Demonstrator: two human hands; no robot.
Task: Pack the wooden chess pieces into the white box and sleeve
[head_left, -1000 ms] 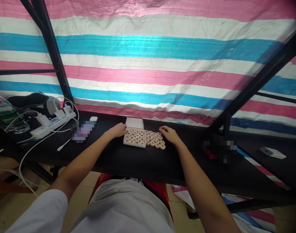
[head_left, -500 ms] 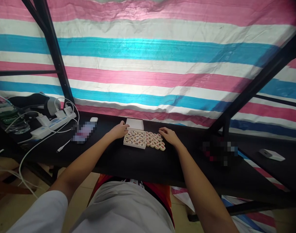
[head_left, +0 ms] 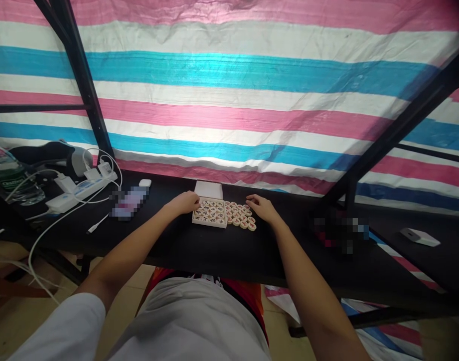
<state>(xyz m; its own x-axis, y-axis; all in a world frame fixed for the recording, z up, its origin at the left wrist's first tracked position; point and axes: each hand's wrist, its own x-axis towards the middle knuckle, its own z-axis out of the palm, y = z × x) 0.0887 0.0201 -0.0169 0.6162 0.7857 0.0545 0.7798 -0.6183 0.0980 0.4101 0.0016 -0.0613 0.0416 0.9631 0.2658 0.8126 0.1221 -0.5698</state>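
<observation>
A white box [head_left: 209, 224] stands on the black table, filled with rows of round Chinese chess pieces [head_left: 213, 210] with black characters. Its white lid [head_left: 208, 190] lies just behind it. Against the box's right side sit several rows of loose Chinese chess pieces with red characters [head_left: 241, 217]. My left hand [head_left: 184, 203] is at the box's back left corner, its fingers drawn together over the edge pieces; what they hold, if anything, is hidden. My right hand [head_left: 262, 207] rests at the right edge of the red pieces, fingers loosely bent and apart, gripping nothing visible.
To the left are a phone [head_left: 129, 203], a white earbud case [head_left: 145, 183], a white cable, a power strip [head_left: 79, 194] with plugs and a water bottle [head_left: 16, 180]. A blurred dark object [head_left: 340, 233] and white adapter [head_left: 419, 236] lie right. Striped sheeting hangs behind the table.
My left fingers have closed together and moved slightly right, over the box's left edge. My right hand stays almost in place. The view has shifted slightly.
</observation>
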